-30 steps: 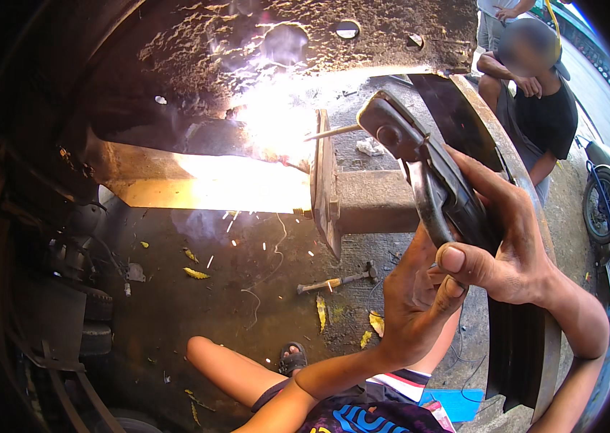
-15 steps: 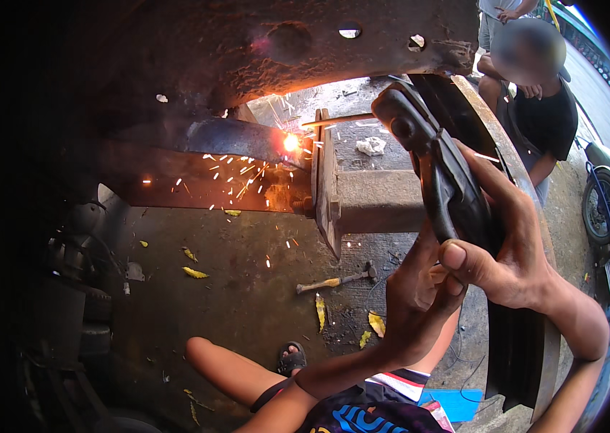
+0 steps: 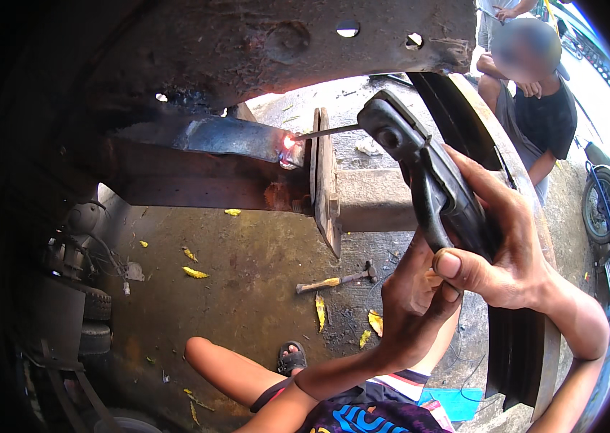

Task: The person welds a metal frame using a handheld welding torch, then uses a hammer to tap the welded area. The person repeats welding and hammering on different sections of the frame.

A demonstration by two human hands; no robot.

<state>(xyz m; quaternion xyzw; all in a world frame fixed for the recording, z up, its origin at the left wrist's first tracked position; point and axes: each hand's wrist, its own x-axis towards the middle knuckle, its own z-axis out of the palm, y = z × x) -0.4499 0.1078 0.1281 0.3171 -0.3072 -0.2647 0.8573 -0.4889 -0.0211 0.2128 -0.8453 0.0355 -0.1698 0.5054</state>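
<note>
My right hand (image 3: 510, 249) is closed round a black welding electrode holder (image 3: 443, 177), its thumb along the near side. Against the lower side of the same holder, my left hand (image 3: 417, 292) has its fingers bent round it, partly hidden behind the right thumb. From the holder's jaw a thin welding rod (image 3: 330, 131) runs left. Its tip is at a small red-glowing spot (image 3: 289, 142) on the right end of a bluish steel strip (image 3: 236, 137). That strip lies along a rusty beam (image 3: 204, 180), beside an upright metal plate (image 3: 326, 180).
A large rusty frame member (image 3: 269, 58) hangs above the work. On the ground lie a hammer (image 3: 335, 281) and several yellow leaves (image 3: 195, 273). A curved steel channel (image 3: 518, 346) stands at the right. Beyond it a person (image 3: 536, 108) crouches near a motorcycle (image 3: 603, 206).
The bright arc has dimmed to a small red glow, and the flying sparks are gone. Both hands have shifted slightly left with the holder, whose head sits a little lower.
</note>
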